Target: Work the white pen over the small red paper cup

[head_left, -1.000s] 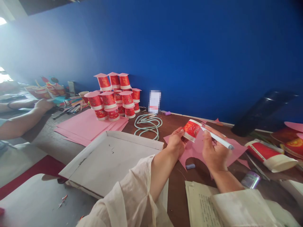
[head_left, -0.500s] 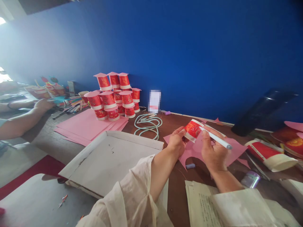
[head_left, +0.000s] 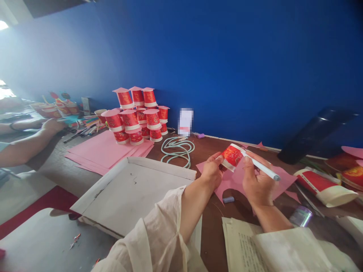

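Note:
A red paper cup [head_left: 233,155] with gold print and pale rims is tilted in my left hand [head_left: 212,172], whose thumb and fingers are closed on it. My right hand [head_left: 259,185] grips a white marker pen [head_left: 262,166], its grey end pointing down to the right and its other end at the cup's right side. Whether the tip touches the cup I cannot tell. Beneath both hands lies a cut sheet of pink paper [head_left: 283,179]. A small purple cap-like piece [head_left: 228,200] lies just in front of the sheet.
Stacked red cups with pink tops [head_left: 131,120] stand back left by pink sheets [head_left: 96,151]. A white box lid [head_left: 119,196] and coiled cable [head_left: 177,149] lie nearer. At right are a dark bottle [head_left: 309,132] and a larger cup [head_left: 320,185]. Another person's arm [head_left: 28,143] reaches in at left.
My right hand and the marker have shifted very slightly right. The cup stays in my left hand, almost unmoved.

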{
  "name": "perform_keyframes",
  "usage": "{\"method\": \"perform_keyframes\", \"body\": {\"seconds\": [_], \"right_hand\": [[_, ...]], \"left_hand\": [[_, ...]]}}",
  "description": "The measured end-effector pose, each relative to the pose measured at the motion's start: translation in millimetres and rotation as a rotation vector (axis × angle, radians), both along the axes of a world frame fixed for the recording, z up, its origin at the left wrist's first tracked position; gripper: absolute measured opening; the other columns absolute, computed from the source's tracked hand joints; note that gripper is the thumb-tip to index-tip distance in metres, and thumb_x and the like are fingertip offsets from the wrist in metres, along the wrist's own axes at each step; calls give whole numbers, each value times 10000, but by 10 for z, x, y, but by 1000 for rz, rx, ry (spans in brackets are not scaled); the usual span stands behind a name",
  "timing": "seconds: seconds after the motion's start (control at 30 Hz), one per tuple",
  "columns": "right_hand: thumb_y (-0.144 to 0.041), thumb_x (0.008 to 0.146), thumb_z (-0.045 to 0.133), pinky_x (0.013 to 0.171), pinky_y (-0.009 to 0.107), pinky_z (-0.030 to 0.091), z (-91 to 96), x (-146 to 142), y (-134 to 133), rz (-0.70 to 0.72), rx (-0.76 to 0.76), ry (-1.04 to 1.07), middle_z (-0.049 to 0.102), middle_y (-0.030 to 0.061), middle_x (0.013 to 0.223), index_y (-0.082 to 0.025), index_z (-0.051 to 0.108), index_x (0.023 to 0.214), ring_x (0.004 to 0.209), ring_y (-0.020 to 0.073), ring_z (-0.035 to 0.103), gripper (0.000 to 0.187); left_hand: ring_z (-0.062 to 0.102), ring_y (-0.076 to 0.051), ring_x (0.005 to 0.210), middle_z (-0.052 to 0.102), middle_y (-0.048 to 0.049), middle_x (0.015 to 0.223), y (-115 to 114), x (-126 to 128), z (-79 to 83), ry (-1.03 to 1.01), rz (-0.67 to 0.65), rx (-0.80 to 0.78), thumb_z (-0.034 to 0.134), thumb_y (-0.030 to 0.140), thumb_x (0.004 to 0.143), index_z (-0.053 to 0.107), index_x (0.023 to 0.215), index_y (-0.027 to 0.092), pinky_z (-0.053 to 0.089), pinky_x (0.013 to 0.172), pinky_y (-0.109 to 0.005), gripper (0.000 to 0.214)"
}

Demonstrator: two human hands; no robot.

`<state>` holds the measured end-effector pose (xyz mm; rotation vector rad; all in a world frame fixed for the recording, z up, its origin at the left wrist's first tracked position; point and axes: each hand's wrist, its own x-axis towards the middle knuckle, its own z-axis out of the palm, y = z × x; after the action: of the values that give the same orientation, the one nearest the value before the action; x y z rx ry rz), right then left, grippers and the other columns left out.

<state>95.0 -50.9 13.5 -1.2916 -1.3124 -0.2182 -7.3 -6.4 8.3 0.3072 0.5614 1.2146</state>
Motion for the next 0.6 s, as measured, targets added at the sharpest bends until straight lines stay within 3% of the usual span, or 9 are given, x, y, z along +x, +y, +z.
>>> {"method": "perform_keyframes", "body": {"seconds": [0.2,0.6], "right_hand": [[-355,873,518,832,418,530,5,-17,4,4,32,-21,689,114,1006,-159,661,1040,922,222,644,294],[-345,876,516,850,415,516,-5,9,1,-18,24,-14,682,112,1019,-162,650,1067,950,226,638,296]], "left_hand": [[596,-121,730,639,-69,891,-6,8,9,27,1,-9,630,115,749,606,970,146,467,775,-276,225],[609,-134,756,649,-92,923,8,9,-27,-5,-1,9,596,106,763,612,981,133,462,812,-294,220]]}}
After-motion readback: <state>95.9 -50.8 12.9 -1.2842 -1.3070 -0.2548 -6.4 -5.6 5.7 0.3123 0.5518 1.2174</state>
